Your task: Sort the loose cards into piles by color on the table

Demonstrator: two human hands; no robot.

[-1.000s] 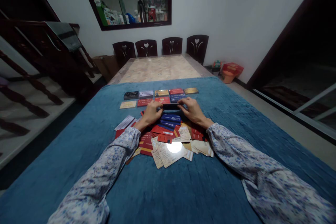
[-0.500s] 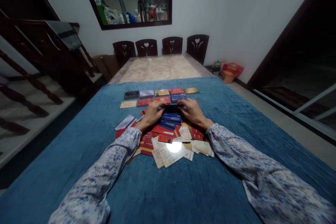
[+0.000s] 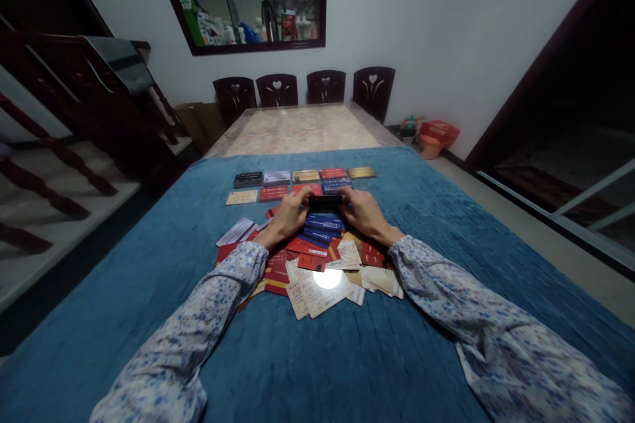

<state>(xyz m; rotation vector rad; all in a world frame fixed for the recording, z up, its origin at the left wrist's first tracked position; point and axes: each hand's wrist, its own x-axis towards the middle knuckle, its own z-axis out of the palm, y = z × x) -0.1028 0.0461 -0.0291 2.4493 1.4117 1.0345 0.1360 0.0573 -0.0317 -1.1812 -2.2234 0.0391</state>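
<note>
Between both hands is a stack of black cards [image 3: 325, 202], tilted so that a dark edge faces me. My left hand [image 3: 292, 213] pinches its left end, and my right hand [image 3: 363, 211] pinches its right end. Just below it lie dark blue cards [image 3: 322, 225] on a loose heap. Red cards [image 3: 278, 267] spread around the heap, with cream cards [image 3: 325, 297] nearest me under a bright glare. Beyond my hands are rows of sorted cards, including a black stack [image 3: 248, 179], a silver stack [image 3: 276, 178] and a blue stack [image 3: 337, 184].
A blue cloth [image 3: 238, 357] covers the near part of the table, and its bare marble-patterned top [image 3: 302, 129] shows at the far end. Several dark chairs [image 3: 326, 87] stand behind it. A red bag [image 3: 440, 132] sits on the floor at right.
The black cards have tipped between my fingers, showing a thicker dark edge. Both hands keep hold and have barely moved; the rows and the heap look the same.
</note>
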